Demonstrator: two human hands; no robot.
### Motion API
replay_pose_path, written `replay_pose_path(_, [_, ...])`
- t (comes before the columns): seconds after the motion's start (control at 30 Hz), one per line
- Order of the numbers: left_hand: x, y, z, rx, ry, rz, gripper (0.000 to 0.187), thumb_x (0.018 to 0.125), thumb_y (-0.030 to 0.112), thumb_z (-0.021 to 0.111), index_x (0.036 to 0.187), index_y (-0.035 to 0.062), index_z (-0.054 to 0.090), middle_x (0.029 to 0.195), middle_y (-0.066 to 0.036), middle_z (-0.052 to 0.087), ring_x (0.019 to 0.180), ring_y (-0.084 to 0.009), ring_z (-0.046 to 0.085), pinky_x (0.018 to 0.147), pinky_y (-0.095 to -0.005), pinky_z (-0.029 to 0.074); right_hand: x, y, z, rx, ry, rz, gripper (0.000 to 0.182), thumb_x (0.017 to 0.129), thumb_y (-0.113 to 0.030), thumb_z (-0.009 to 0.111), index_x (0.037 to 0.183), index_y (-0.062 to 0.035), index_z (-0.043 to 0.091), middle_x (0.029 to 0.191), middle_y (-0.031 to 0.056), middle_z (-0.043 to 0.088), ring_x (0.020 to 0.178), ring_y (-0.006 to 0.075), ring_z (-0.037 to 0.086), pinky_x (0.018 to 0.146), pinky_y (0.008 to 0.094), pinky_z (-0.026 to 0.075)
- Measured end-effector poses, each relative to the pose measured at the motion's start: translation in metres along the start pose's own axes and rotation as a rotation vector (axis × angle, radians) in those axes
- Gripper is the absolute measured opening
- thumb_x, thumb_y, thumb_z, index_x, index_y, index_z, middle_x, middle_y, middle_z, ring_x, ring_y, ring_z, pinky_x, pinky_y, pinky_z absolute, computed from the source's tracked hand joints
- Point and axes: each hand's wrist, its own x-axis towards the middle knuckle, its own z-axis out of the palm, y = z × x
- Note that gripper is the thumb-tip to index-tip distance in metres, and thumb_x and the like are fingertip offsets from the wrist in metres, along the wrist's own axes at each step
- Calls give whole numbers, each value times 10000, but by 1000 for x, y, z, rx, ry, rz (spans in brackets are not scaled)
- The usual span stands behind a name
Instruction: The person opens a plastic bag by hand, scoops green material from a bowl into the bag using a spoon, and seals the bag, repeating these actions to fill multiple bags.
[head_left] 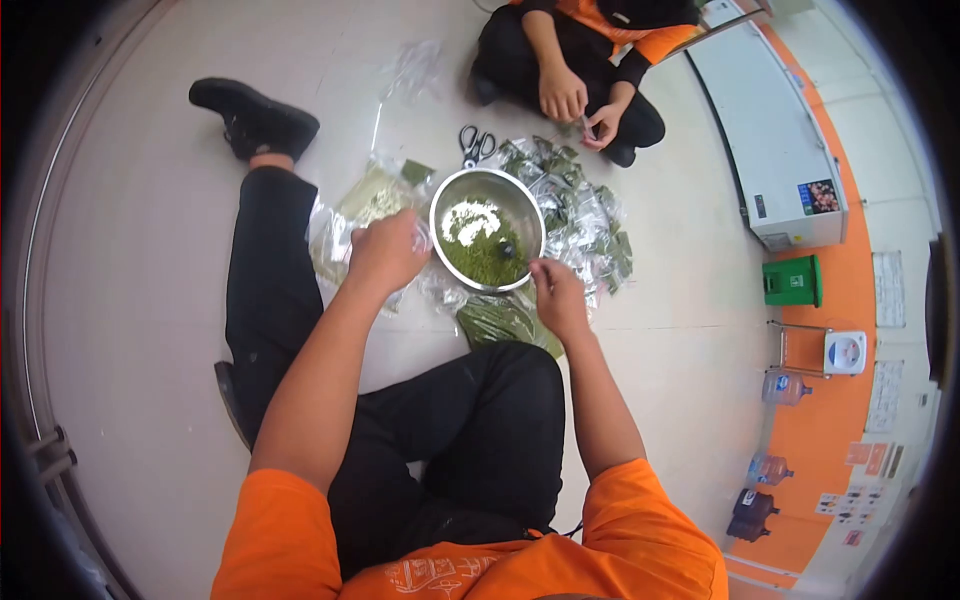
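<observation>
A steel bowl (437,240) on the floor holds green powder (485,262) with a white patch and a small dark object in it. My left hand (388,252) is closed at the bowl's left side, on a bit of clear plastic. At the right rim my right hand (558,295) is closed in a pinch; what it holds, if anything, is too small to name. Small filled plastic packets (580,205) lie heaped right of the bowl. A larger green bag (505,322) rests just below it, and clear bags (372,195) lie to its left.
Black-handled scissors (476,146) lie above the bowl. Across from me a seated person (590,75) in orange and black holds something small. A white chest freezer (775,130), a green bin (792,282) and water bottles (785,388) stand along the right wall.
</observation>
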Motion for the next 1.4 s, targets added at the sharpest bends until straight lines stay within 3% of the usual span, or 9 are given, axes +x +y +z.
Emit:
replay_pose_path(0.13, [0,-1,0,3,-17,19,333,778,240,771,1013,71,608,948,-89,720,951,-298,691,899,-465,464,-3,-39,6,124,-14,52,213,989,-199,622,994,-3,706,801,178,687,690,299,671,651,382,511])
replay_pose_path(0.23, [0,-3,4,44,-14,13,332,774,234,768,1014,71,608,958,-88,725,956,-299,693,897,-466,465,5,-46,15,267,-89,219,299,1022,-271,591,1035,5,705,808,78,720,711,148,680,666,299,520])
replay_pose_path(0.33, [-1,-3,5,2,10,38,303,794,248,744,1005,71,619,930,-101,711,938,-322,682,876,-487,454,14,-50,22,443,-42,380,337,1034,-282,577,1024,32,700,815,65,724,704,112,666,669,271,523])
replay_pose_path(0.5, [2,-5,6,3,-22,15,317,802,255,771,1005,69,615,964,-99,726,937,-294,698,858,-432,502,23,8,51,909,125,666,278,1052,-238,539,1053,23,634,803,74,691,652,126,614,624,248,504])
replay_pose_path(0.7, [-1,7,8,-207,-6,23,310,818,244,774,980,29,620,949,-129,727,916,-279,716,828,-378,547,18,51,50,1517,195,1065,240,1070,-165,476,1127,53,556,987,154,644,771,194,653,694,267,576])
replay_pose_path(0.93, [37,36,42,-180,-10,109,323,815,263,778,998,35,640,959,-125,731,937,-247,720,850,-355,547,2,52,16,1657,447,878,250,1065,-148,487,1144,82,543,1073,182,618,938,230,655,779,278,590])
replay_pose_path(1.07, [56,58,63,-52,-48,90,341,788,293,788,1002,71,644,971,-94,734,939,-246,715,855,-367,542,-7,20,-18,1590,560,794,277,1061,-191,514,1123,75,562,961,136,632,842,178,655,735,260,587])
replay_pose_path(1.33, [71,79,82,-16,-60,120,388,768,304,796,1017,58,628,978,-109,721,935,-297,693,834,-403,526,-17,0,-30,1357,537,624,274,1047,-207,555,1152,41,601,989,113,680,843,131,662,776,241,574])
replay_pose_path(1.4, [76,79,85,-25,-131,64,422,753,321,795,1065,90,629,1009,-81,721,1008,-289,680,904,-458,484,-19,-2,-29,1211,511,536,271,1043,-189,562,1161,48,617,1011,120,687,851,134,669,794,241,569])
